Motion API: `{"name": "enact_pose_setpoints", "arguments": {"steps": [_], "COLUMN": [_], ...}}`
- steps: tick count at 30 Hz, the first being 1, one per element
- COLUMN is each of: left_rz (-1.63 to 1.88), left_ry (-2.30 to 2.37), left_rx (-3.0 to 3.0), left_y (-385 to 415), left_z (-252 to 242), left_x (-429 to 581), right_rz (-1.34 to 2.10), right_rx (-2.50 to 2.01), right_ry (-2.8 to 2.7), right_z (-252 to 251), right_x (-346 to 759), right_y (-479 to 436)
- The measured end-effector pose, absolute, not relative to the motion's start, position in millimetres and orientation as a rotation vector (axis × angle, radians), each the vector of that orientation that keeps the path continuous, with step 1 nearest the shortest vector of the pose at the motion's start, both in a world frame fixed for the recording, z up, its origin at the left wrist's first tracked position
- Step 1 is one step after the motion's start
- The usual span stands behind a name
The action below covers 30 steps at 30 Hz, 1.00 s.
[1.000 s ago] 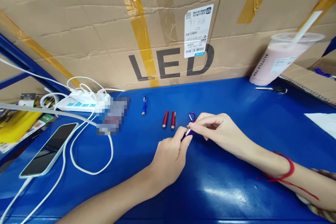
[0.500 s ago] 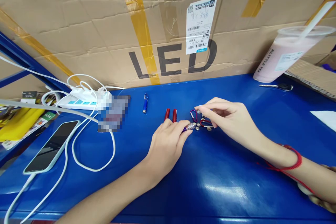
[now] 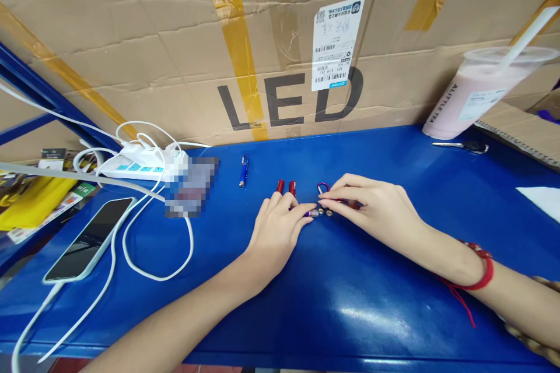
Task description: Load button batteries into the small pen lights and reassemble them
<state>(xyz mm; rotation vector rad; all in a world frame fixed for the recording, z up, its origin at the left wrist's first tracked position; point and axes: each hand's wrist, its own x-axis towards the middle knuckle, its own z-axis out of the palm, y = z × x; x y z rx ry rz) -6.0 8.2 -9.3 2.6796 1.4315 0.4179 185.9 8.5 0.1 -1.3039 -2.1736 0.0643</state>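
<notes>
Head view: the left hand pinches a purple tube over the counter, beside small metal discs. The right hand has its grip nearly pressed together nearby; whether on something, I can't tell. Handling discs seems the step; next calls for a light pinch.

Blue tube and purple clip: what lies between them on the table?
The head view shows two red tubes between them, their near ends hidden by the left hand.
</notes>
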Motion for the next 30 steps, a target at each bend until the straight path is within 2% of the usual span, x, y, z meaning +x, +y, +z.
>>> {"name": "enact_pose_setpoints", "arguments": {"steps": [12, 17, 22, 30], "left_rz": [0.545, 0.560, 0.603, 0.744], "left_ry": [1.436, 1.453, 1.492, 1.593], "left_rx": [2.684, 2.694, 2.687, 2.602], "left_y": [7.7, 4.7, 2.3, 10.2], "left_z": [-10.7, -10.5, -14.7, -5.0], "left_x": [-8.9, -7.2, -5.5, -12.8], "right_rz": [-0.167, -0.108, 0.086, 0.189], "right_rx": [-1.534, -1.516, -1.434, -1.733], "right_ry": [-2.094, -2.158, -2.454, -2.568], "right_z": [0.8, 4.0, 15.1, 30.9], "right_x": [201.0, 209.7, 223.5, 226.0], "right_y": [22.6, 29.4, 36.6, 33.5]}}
